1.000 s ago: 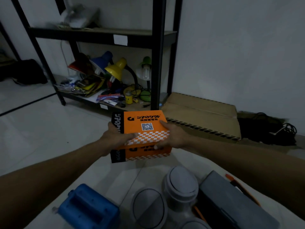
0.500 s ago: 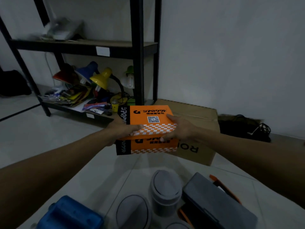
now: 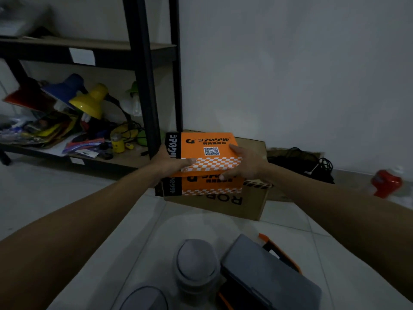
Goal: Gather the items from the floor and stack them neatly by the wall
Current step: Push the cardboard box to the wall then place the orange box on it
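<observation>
Both hands carry two stacked orange boxes (image 3: pixel 210 151) with white checks and a black end panel. My left hand (image 3: pixel 169 163) grips the stack's left side, thumb on the top box. My right hand (image 3: pixel 243 163) grips the right side, fingers curled round the near edge. The stack hovers over a flat brown cardboard box (image 3: pixel 252 204) that lies on the floor by the white wall. Whether the lower orange box touches the cardboard I cannot tell. On the floor near me stand a grey lidded bin (image 3: pixel 196 265) and a grey case with orange trim (image 3: pixel 263 278).
A black metal shelf rack (image 3: pixel 143 74) stands left of the cardboard box, its low shelf crowded with desk lamps (image 3: pixel 89 104) and clutter. Black cables (image 3: pixel 299 162) lie against the wall to the right, with a red object (image 3: pixel 386 182) further right. Another grey lid (image 3: pixel 143 298) shows at the bottom edge.
The view has moved closer to the wall, and the orange boxes now sit over the cardboard box. The blue case has left the frame at the bottom left.
</observation>
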The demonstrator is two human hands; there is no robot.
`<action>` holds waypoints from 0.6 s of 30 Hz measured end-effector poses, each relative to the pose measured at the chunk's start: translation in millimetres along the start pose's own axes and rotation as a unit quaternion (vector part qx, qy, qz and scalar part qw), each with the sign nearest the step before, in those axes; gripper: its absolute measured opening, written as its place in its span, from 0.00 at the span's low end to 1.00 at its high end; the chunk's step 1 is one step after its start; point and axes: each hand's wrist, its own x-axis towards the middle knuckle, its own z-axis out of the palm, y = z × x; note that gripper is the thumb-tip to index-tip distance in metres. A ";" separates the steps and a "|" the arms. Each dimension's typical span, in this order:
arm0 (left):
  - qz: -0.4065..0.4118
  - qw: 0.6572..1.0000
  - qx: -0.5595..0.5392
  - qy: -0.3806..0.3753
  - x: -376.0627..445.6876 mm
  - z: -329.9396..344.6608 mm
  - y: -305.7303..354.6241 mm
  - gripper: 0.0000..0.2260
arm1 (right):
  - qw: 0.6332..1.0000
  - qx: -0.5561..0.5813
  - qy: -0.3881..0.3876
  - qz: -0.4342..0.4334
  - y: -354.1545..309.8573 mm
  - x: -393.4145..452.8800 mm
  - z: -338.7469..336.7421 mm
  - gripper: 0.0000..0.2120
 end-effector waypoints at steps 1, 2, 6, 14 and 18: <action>0.005 1.000 -0.001 -0.001 3.3 2.7 -0.3 0.35 | 1.000 0.005 0.002 0.003 2.5 2.9 0.4 0.64; 0.008 1.000 -0.006 -0.002 8.4 5.4 -2.0 0.34 | 1.000 0.010 0.004 0.006 4.2 5.9 0.9 0.63; 0.030 0.999 -0.008 0.005 27.5 8.3 -7.9 0.34 | 0.999 0.027 0.026 0.007 11.7 18.5 3.0 0.63; 0.143 0.956 0.215 0.136 18.8 16.3 -18.2 0.31 | 0.982 -0.162 0.096 -0.035 -3.8 3.2 16.1 0.55; 0.415 0.788 0.429 0.153 -25.0 30.4 -26.4 0.28 | 0.893 -0.368 0.175 -0.192 -8.1 -15.1 54.1 0.46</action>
